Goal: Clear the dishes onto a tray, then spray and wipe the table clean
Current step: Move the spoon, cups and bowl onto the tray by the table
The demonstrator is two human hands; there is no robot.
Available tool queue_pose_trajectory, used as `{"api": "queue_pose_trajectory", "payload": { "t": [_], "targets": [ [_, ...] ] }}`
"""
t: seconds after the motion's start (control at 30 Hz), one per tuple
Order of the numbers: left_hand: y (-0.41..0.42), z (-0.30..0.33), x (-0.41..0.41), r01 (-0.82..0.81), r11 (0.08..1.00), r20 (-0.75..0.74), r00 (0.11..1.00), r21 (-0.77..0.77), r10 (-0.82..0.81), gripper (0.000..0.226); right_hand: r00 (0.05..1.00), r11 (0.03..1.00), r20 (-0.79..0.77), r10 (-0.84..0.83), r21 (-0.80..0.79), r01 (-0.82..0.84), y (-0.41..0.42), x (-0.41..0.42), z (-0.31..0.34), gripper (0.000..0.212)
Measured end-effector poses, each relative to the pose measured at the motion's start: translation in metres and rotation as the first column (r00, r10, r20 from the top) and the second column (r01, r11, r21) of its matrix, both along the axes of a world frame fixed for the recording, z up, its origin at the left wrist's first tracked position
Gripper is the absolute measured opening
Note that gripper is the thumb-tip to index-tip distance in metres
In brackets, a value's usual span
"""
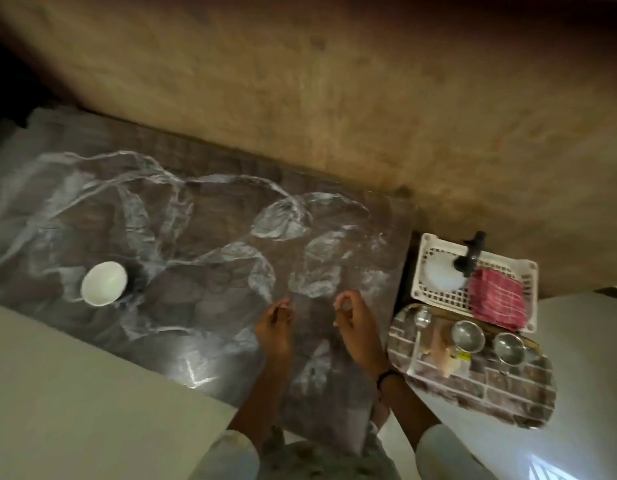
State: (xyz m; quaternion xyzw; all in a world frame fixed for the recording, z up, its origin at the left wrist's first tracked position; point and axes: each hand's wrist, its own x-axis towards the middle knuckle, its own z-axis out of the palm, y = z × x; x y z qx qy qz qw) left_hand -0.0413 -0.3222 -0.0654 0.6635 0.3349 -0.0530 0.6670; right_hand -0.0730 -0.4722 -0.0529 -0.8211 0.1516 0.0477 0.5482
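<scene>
Bowl (104,283) sits on table (203,306) (plastic-covered), hands apart.

A home dining spot: plastic-covered table (203,258), dish tray (508,393).

Both my forearms reach forward side by side, bare from the pale sleeves pushed up near the elbows. My left hand (275,323) is held edge-on, its fingers bunched together at the tips. My right hand (352,315) sits just beside it, apart from it, fingers curled inward with the thumb meeting the fingertips in a loose ring. A dark band (388,375) circles my right wrist.
</scene>
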Motion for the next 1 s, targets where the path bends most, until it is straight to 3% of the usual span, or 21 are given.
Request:
{"api": "queue_pose_trajectory", "payload": {
  "t": [0.27, 0.47, 0.57, 0.67, 0.83, 1.0],
  "targets": [
    [0.219, 0.010, 0.055, -0.319, 0.946, 0.017, 0.948, 0.052, 0.318, 0.015, 0.942, 0.947, -0.092, 0.322, 0.053, -0.318, 0.194, 0.102, -0.020, 0.014],
    [0.340, -0.017, 0.085, -0.386, 0.892, -0.062, 0.910, 0.237, 0.410, 0.021, 0.839, 0.855, -0.164, 0.519, 0.102, -0.509, 0.318, 0.146, -0.037, 0.024],
    [0.371, -0.032, 0.097, -0.331, 0.908, -0.196, 0.902, 0.258, 0.385, 0.028, 0.788, 0.810, -0.191, 0.585, 0.102, -0.577, 0.352, 0.156, -0.043, 0.031],
    [0.387, -0.048, 0.111, -0.275, 0.931, -0.300, 0.891, 0.240, 0.340, 0.048, 0.775, 0.810, -0.238, 0.586, 0.152, -0.566, 0.368, 0.166, -0.049, 0.034],
    [0.384, -0.048, 0.128, -0.280, 0.956, -0.378, 0.878, 0.094, 0.294, 0.036, 0.798, 0.837, -0.255, 0.547, 0.174, -0.518, 0.370, 0.178, -0.054, 0.033],
    [0.376, -0.051, 0.128, -0.390, 0.910, -0.341, 0.844, 0.141, 0.415, 0.026, 0.827, 0.863, -0.254, 0.501, 0.223, -0.454, 0.362, 0.174, -0.057, 0.030]
  ]
}}
